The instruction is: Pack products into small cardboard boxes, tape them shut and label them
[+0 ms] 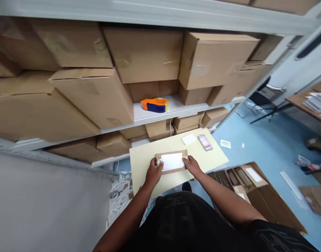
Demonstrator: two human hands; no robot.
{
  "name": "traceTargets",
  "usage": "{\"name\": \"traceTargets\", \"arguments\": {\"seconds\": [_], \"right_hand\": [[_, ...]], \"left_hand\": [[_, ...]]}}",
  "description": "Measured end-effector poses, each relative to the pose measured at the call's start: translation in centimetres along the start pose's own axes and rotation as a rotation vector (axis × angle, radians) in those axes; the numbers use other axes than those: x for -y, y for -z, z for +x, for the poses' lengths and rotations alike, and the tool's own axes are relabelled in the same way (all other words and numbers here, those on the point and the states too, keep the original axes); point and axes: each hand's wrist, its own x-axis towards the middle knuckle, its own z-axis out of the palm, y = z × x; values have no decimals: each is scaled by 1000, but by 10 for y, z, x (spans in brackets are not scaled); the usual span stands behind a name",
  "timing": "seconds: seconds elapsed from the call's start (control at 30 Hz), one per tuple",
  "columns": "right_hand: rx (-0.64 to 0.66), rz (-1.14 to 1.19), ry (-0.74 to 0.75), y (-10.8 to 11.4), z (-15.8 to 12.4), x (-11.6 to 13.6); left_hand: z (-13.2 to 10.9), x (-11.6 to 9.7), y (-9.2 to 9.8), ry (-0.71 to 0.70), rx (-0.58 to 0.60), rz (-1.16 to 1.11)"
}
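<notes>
Between my two hands is a small flat cardboard parcel (167, 170) with shiny clear tape at its ends. A blank-looking white label (173, 161) covers most of its upper face. My left hand (154, 172) grips the left end, thumb on top. On the right end, my right hand (192, 166) is closed the same way. Below the parcel lies a pale yellow tabletop (141, 162). Farther back on it are a white slip of paper (188, 139) and a pinkish, pixelated item (205, 142) whose kind I cannot make out.
An orange and blue tape dispenser (155, 105) lies on a shelf among stacked cardboard boxes (147, 56). At right, an open carton (278, 206) holds several parcels. White paper scraps (120, 199) litter the floor at left. A brown desk (307, 105) stands far right.
</notes>
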Motion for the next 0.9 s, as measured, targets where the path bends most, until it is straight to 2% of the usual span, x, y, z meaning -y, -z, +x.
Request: {"name": "traceTargets", "arguments": {"seconds": [0.07,0.17,0.3,0.4,0.53,0.67,0.8,0.9], "right_hand": [[-74,52,4,19,-14,-2],[-189,130,11,55,-29,-7],[-302,197,6,111,-39,-24],[-354,293,37,158,-46,-47],[-386,535,38,229,-58,-89],[-469,678,-2,301,-70,-142],[-568,744,-88,360,-85,-200],[-664,737,-152,388,-99,-238]], "left_hand": [[0,-15,-6,-53,11,-76],[0,-42,-25,-175,78,-146],[-5,-87,-62,-337,75,-36],[-12,-127,-98,-418,144,30],[-24,-183,-165,-439,233,37],[-46,-233,-252,-457,338,24],[-73,-265,-339,-487,460,33],[-91,-280,-393,-448,581,61]]}}
